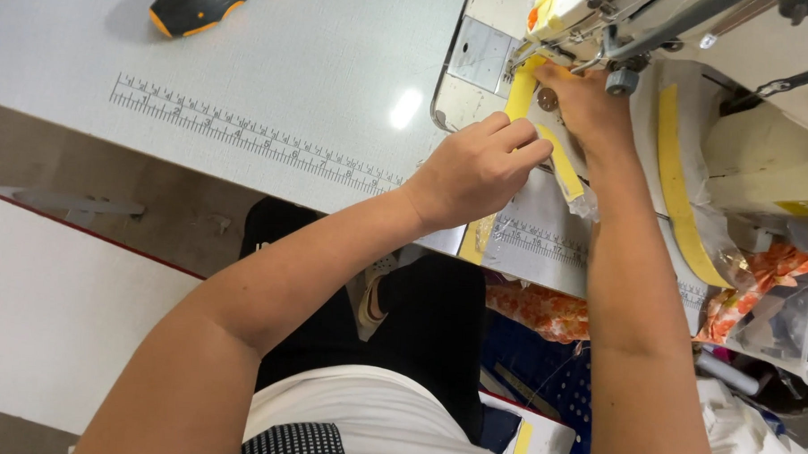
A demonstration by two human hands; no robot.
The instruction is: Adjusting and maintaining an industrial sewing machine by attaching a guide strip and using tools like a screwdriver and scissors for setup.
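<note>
Left hand point(478, 171) pinches the yellow strip point(558, 161), which runs lengthwise away from it toward the right hand point(587, 104), fingers pressing it flat beside the needle.

We see a matt, finely textured grey surface point(275, 79) with a glossy glare spot, a smooth yellow cloth strip point(521, 95), the sewing machine's point(765, 150) cream enamelled body, its shiny metal needle plate point(483, 55), and crinkly clear plastic point(721, 243).
</note>
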